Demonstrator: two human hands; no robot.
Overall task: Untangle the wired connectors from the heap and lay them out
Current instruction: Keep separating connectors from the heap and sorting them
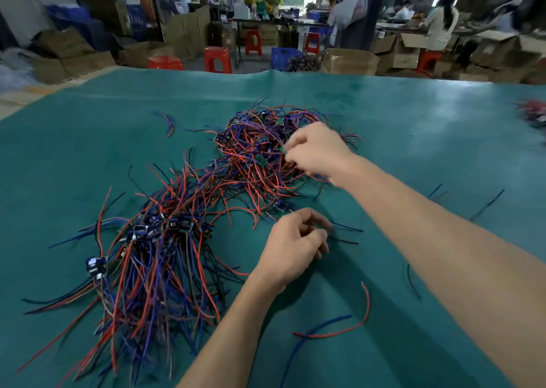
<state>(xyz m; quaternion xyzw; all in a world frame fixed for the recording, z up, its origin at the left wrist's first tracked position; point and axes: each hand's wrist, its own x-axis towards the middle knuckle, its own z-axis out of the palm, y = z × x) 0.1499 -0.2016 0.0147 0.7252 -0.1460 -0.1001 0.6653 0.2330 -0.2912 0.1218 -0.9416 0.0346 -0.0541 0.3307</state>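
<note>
A tangled heap of wired connectors (260, 148) with red, blue and black leads lies at the middle of the green table. My right hand (316, 151) reaches into its right side and pinches a small green connector board (284, 150) between thumb and fingers. A second group of connectors (153, 240) lies closer at the left, its wires fanned toward me. My left hand (292, 245) hovers just right of that group, fingers curled around a small connector whose thin dark wires (345, 234) trail to the right.
The green table mat (413, 127) stretches to a far edge. Loose red and blue wires (331, 328) lie near my left forearm, black strands (484, 204) at the right. Another wire bundle (534, 115) sits at the right edge. Boxes, red stools and people fill the background.
</note>
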